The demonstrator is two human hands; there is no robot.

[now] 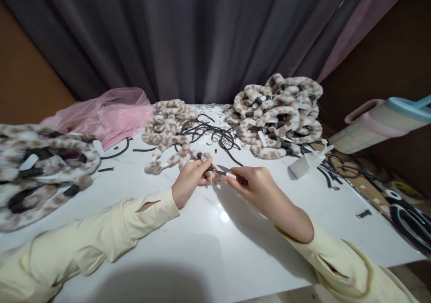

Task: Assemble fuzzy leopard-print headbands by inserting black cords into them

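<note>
My left hand [192, 178] is closed on a fluffy white-and-brown spotted band [213, 176] with a dark part near the fingertips. My right hand [257, 184] is closed around small scissors [222, 170], their dark blades pointing left at the band. Blades and band meet or nearly meet; I cannot tell whether they touch. Just behind my left hand lie more spotted furry pieces [166, 157], and beyond them a tangle of black cords [205, 130].
Furry rings with black wraps and white tags are heaped at right [279, 114] and left [43, 173]. A pink plastic bag [107, 114] lies back left. A small white bottle [306, 163] and a tumbler [377, 125] stand right. Large black-handled scissors [409, 224] lie at the right edge.
</note>
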